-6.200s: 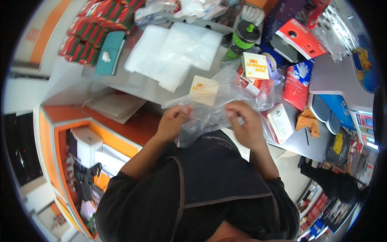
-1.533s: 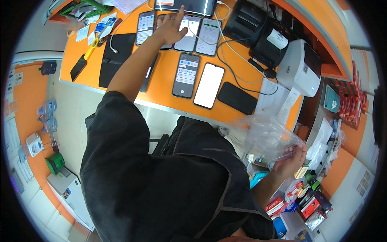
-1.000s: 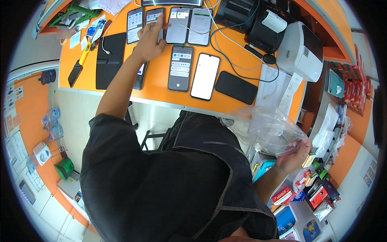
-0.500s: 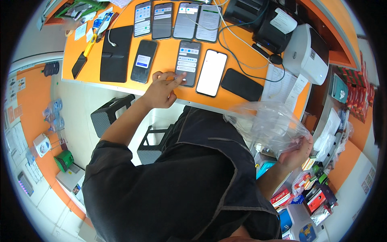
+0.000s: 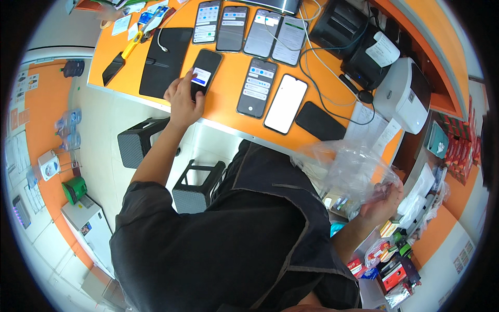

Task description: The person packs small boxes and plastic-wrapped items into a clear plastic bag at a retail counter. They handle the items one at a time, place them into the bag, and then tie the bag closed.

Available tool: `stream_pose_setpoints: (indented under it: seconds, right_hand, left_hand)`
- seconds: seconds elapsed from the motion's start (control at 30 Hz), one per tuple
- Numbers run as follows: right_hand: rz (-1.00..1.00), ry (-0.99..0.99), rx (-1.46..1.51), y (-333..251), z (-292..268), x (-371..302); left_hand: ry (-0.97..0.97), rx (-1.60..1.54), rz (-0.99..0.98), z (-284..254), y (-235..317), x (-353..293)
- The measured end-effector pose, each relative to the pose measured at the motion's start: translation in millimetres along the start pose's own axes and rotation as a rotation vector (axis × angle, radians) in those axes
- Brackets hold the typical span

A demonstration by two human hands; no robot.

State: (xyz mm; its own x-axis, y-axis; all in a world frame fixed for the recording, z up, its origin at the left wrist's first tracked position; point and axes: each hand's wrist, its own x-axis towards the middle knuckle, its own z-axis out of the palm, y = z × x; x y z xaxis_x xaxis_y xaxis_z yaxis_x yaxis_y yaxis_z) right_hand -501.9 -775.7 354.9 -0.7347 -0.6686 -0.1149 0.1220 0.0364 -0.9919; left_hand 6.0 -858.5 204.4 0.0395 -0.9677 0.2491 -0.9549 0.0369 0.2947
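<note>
My left hand [image 5: 183, 103] reaches over the near edge of the orange table, its index finger stretched out at the screen of a dark phone [image 5: 212, 60] showing a small white pop-up box. Nothing is held in it; the thumb stands apart by the phone's lower end. To the right lie a phone with a grey notification screen [image 5: 258, 86], a phone with a blank white screen [image 5: 286, 104] and a dark phone lying flat [image 5: 319, 121]. Off the table's front edge, my right hand [image 5: 383, 200] grips a crumpled clear plastic bag [image 5: 349, 165].
Several lit phones line the back of the orange table [image 5: 228, 112]. A black tablet or folder [image 5: 166, 62] and a yellow-handled tool [image 5: 132, 44] lie left. Cables cross toward a black printer [image 5: 368, 62] and a white device [image 5: 403, 96]. Black stools [image 5: 195, 187] stand below.
My left hand has moved left, from the grey-screen phone to the phone with the pop-up box. My right hand keeps hold of the plastic bag. The whole view has shifted slightly.
</note>
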Motion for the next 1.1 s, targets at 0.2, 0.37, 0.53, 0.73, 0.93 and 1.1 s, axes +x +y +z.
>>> stream_pose_setpoints:
  seconds: [0.2,0.37,0.53,0.73,0.93,1.1]
  right_hand:
    - [0.003,-0.011,-0.015,-5,18,0]
    - [-0.001,-0.024,-0.039,-3,23,0]
    - [0.015,-0.081,-0.022,4,23,3]
    - [0.013,-0.099,-0.018,3,30,0]
    - [0.009,-0.096,-0.02,-1,37,-4]
    - [-0.013,-0.031,-0.041,-6,42,-14]
  left_hand:
    - [-0.063,0.026,0.052,25,-4,70]
    - [0.054,0.196,-0.116,37,-66,126]
    - [-0.072,0.318,-0.1,34,-104,146]
    - [-0.109,0.155,-0.127,21,-82,149]
    - [-0.007,0.074,0.002,49,-81,208]
    - [-0.164,-0.032,0.105,20,-72,195]
